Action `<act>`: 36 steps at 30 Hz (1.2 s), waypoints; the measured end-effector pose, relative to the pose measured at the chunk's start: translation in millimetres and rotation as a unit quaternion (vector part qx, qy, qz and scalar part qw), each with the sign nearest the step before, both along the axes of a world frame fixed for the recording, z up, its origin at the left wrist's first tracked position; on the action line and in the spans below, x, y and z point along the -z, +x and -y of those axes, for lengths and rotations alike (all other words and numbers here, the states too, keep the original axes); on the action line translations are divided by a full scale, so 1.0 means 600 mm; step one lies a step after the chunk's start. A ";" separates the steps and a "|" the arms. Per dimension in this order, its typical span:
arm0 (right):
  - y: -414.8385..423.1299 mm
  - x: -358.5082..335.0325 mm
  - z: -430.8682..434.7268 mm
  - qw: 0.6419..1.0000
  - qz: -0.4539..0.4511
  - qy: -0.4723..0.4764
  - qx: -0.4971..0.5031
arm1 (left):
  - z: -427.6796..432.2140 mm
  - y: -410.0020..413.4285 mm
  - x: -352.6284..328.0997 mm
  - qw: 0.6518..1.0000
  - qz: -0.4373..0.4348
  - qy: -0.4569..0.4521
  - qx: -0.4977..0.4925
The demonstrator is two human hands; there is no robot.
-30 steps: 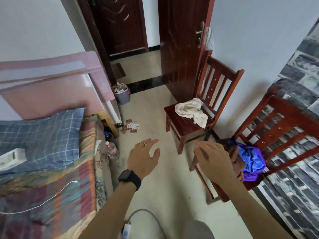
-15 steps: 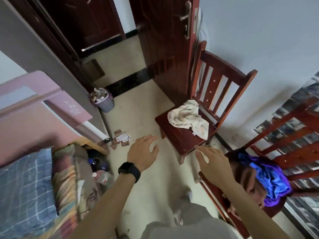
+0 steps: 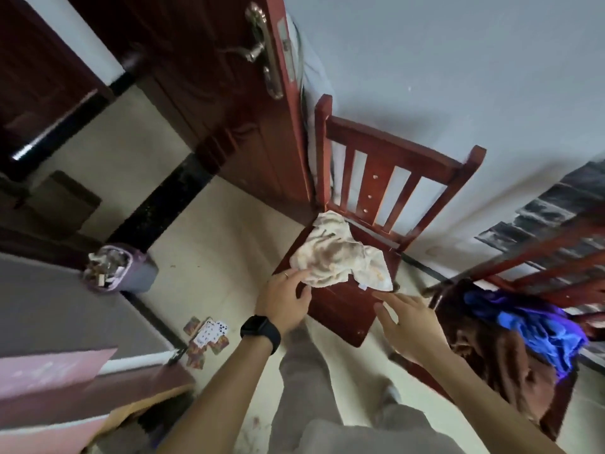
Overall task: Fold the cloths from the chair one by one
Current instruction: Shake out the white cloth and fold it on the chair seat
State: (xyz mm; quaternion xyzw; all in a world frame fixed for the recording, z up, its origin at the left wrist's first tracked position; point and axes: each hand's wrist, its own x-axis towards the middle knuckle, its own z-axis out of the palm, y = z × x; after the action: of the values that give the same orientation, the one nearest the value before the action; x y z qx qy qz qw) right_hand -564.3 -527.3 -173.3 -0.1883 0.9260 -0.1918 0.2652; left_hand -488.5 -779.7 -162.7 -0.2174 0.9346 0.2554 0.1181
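Observation:
A crumpled cream cloth [image 3: 337, 257] with brown stains lies on the seat of a red wooden chair [image 3: 343, 303] against the wall. My left hand [image 3: 283, 299], with a ring and a black watch on the wrist, reaches the cloth's near-left edge, fingers spread and touching it. My right hand [image 3: 406, 322] hovers open over the seat's front right corner, just short of the cloth. A second red chair [image 3: 537, 267] at the right carries a blue and purple cloth [image 3: 537, 326] over a brown one [image 3: 491, 358].
A dark red door [image 3: 229, 109] stands open left of the chair. A purple bin [image 3: 124, 273] full of rubbish and scattered playing cards [image 3: 206, 339] sit on the pale floor. A pink bed frame [image 3: 55, 371] fills the lower left. My legs are below.
I have stepped closer to the chair and both hands have moved forward onto it. My left hand now touches the cream cloth; the bed and pillow have slid out of view.

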 end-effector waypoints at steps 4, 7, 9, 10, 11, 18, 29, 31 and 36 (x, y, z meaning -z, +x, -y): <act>-0.023 0.049 0.069 0.992 0.054 0.015 0.110 | 0.084 -0.091 0.054 0.994 0.038 0.004 0.103; -0.039 0.101 0.113 0.983 0.084 0.026 0.163 | 0.137 -0.144 0.116 0.988 0.058 0.011 0.140; -0.053 0.144 0.131 0.972 0.116 0.026 0.204 | 0.164 -0.167 0.167 0.986 0.076 0.002 0.151; -0.060 0.167 0.138 0.965 0.134 0.025 0.224 | 0.175 -0.176 0.195 0.984 0.090 -0.008 0.155; -0.069 0.192 0.144 0.959 0.153 0.027 0.239 | 0.184 -0.184 0.225 0.982 0.105 -0.016 0.158; -0.129 0.402 0.145 0.917 0.213 0.064 0.331 | 0.213 -0.170 0.453 0.973 0.182 -0.032 0.137; -0.160 0.603 0.145 0.920 0.155 0.109 0.344 | 0.201 -0.081 0.611 0.948 0.287 -0.059 0.123; -0.144 0.598 0.140 0.940 0.148 0.135 0.277 | 0.207 -0.092 0.603 0.946 0.298 -0.048 0.119; -0.119 0.472 0.135 0.915 0.168 0.004 0.368 | 0.220 -0.150 0.527 0.956 0.271 -0.014 0.112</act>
State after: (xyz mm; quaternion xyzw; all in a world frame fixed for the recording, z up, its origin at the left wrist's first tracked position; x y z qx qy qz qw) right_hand -635.5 -608.4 -456.4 0.2018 0.8724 -0.3007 0.3283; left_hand -578.5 -911.8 -478.6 -0.1738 0.8894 0.1584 0.3920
